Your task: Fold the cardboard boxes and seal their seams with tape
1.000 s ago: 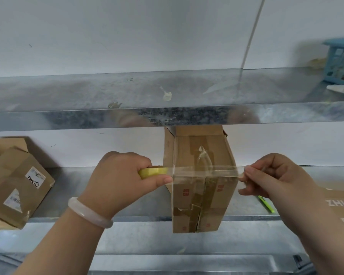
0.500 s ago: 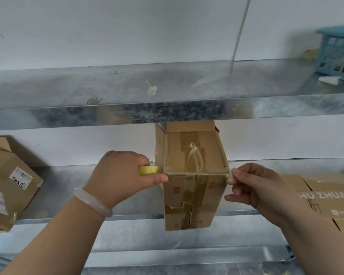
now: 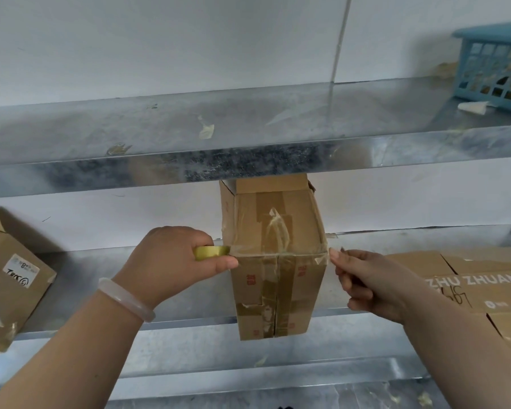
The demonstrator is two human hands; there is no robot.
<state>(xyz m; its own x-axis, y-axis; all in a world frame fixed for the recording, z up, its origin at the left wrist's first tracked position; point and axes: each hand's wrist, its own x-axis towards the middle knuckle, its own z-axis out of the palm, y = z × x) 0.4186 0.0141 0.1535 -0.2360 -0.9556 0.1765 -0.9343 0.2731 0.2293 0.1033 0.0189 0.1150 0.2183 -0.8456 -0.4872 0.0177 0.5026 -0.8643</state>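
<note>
A worn cardboard box [image 3: 275, 261] stands on the lower metal shelf [image 3: 345, 293], its near face hanging past the shelf's front edge, old tape strips across its top and front seam. My left hand [image 3: 171, 261] grips a yellow-cored tape roll [image 3: 211, 251] against the box's upper left corner. A clear strip runs from the roll along the box's top front edge. My right hand [image 3: 363, 278] is beside the upper right corner, fingertips touching the strip's end there, fingers loosely curled.
An upper metal shelf [image 3: 248, 160] overhangs the box closely. A labelled cardboard box [image 3: 6, 278] sits at the left. Flattened printed cardboard [image 3: 469, 284] lies at the right. A blue plastic basket [image 3: 496, 60] stands on the upper shelf's right end.
The stretched tape strip has come down onto the box's top front edge. My right hand moved left to the box's corner, and my left hand brought the roll against the box.
</note>
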